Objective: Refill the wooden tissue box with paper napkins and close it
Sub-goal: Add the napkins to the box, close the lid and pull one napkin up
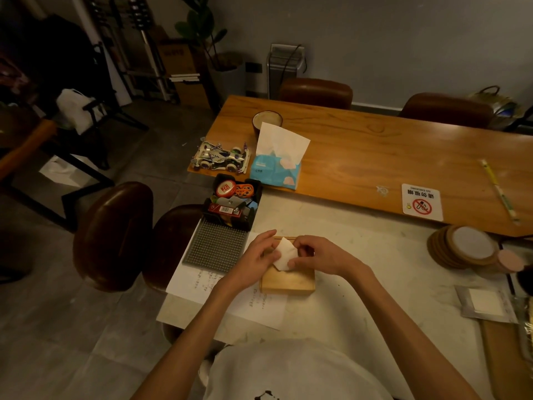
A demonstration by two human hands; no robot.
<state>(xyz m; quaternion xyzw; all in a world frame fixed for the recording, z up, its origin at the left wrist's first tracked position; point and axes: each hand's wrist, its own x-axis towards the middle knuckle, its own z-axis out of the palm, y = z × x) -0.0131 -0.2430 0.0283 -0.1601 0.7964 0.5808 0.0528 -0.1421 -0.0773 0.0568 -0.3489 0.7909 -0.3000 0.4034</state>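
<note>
The wooden tissue box point(291, 280) lies on the pale table in front of me, partly on a sheet of paper. A white paper napkin point(284, 254) sticks up from its top. My left hand point(255, 259) rests on the box's left side with fingers touching the napkin. My right hand point(318, 255) pinches the napkin's right edge over the box top. The box's opening is hidden under both hands. A blue soft pack of tissues point(275, 170) with one sheet standing up sits farther back on the wooden table.
A black tray of small items point(233, 202) and a studded grey mat point(216, 245) lie left of the box. A toy race car point(220, 157) and a cup point(267, 120) stand near the blue pack. Stacked coasters point(461, 249) are at right, a no-smoking sign point(422, 202) beyond.
</note>
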